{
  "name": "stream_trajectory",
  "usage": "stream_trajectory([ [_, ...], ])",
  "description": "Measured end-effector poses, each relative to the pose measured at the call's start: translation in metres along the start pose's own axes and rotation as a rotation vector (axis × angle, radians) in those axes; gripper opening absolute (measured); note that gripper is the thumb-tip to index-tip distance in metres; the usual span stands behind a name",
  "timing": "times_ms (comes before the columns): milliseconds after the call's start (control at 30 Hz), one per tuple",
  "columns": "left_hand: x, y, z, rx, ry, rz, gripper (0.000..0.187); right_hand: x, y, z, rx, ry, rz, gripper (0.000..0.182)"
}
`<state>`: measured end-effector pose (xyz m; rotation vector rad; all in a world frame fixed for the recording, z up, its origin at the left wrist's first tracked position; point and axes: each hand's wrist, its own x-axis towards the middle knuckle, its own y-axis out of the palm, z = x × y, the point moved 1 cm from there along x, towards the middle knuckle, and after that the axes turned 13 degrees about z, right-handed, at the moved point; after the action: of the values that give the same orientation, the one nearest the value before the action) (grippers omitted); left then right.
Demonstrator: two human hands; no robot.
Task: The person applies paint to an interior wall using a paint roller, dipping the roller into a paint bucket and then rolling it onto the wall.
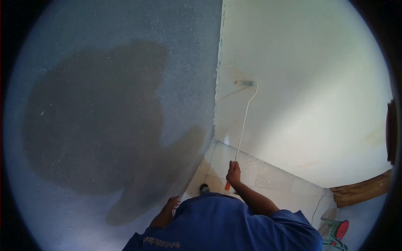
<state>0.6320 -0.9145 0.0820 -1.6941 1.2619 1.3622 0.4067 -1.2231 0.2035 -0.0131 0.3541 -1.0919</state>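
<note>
My right hand (pixel 233 172) is closed around the orange handle of a paint roller (pixel 242 125). Its long thin rod reaches up and away from me, and the roller head (pixel 244 83) lies against the pale wall (pixel 293 75), a little right of the corner. Low beside my body on the left, my left hand (pixel 172 203) has its fingers curled. A small whitish patch shows by those fingers; what it is I cannot make out.
A blue-grey wall (pixel 188 54) stands on the left, with my shadow across it. Pale tiles (pixel 272 178) cover the floor. To the right are a brown wooden piece (pixel 362 189), a thin cable (pixel 318 208) and a green stand with a red disc (pixel 343 229).
</note>
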Motion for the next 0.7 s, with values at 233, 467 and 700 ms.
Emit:
stream_trajectory([
  [233,0.022,-0.005,0.012,-0.057,-0.010,0.011,0.057,-0.026,0.001,-0.001,-0.031,0.174,-0.058,0.037],
  [467,0.011,-0.001,-0.009,0.039,-0.026,0.008,0.057,-0.037,0.005,0.017,0.151,0.063,0.012,0.035],
  [700,0.016,0.001,-0.022,0.037,0.008,0.021,0.058,-0.040,0.019,0.050,0.464,0.079,0.162,0.031],
])
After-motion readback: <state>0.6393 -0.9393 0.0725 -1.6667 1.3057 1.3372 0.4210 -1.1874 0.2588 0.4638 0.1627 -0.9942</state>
